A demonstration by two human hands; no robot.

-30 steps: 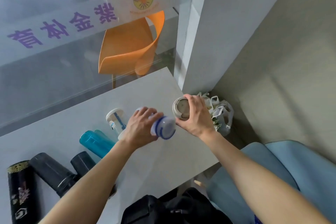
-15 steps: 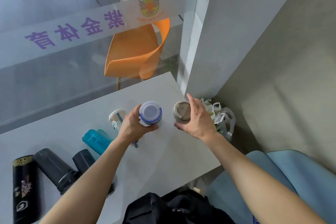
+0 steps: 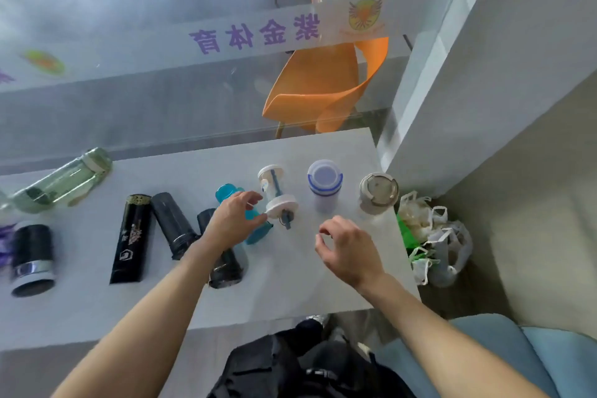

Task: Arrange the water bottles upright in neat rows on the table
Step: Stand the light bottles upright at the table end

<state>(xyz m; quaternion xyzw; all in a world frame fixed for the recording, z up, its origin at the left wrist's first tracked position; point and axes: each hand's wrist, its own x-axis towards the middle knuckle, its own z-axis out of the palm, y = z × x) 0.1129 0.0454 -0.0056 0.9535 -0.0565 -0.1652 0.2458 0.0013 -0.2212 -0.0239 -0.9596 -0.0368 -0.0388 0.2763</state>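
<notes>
The worktop looked matt, pale and stone-like, the teal bottle and green-tinted bottle were translucent plastic, the black flask was glossy, and the bags were thin, crinkled plastic.

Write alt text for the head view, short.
Seen from above, a person's left hand reaches for a clear white-capped bottle lying on a grey table, while the right hand hovers open and empty. Two bottles stand upright at the right: a blue-banded bottle and a beige tumbler. Several dark bottles lie on their sides to the left.
</notes>
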